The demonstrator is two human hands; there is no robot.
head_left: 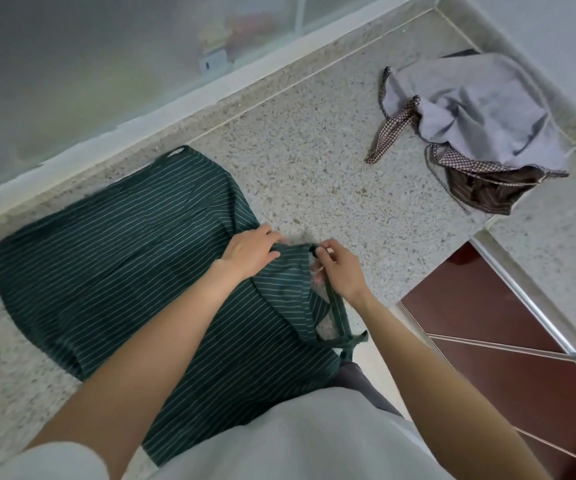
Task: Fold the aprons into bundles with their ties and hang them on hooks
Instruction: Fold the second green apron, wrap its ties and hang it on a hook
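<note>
Fingers on the right hand (336,268) are curled in, pinching the dark green tie (335,306) right at its top end, so that one's clamped on for sure. Left hand (250,252) lies on the folded corner of the green striped apron (106,265), fingers bent over the fabric edge and gripping it. That apron is spread across the speckled stone counter (314,150), near edge hanging off toward the person. Tie loops down off the counter edge. Well apart, back in the corner, there's a crumpled heap: a grey apron (480,109) with checked ties, lying on top of a brown one (487,192).
</note>
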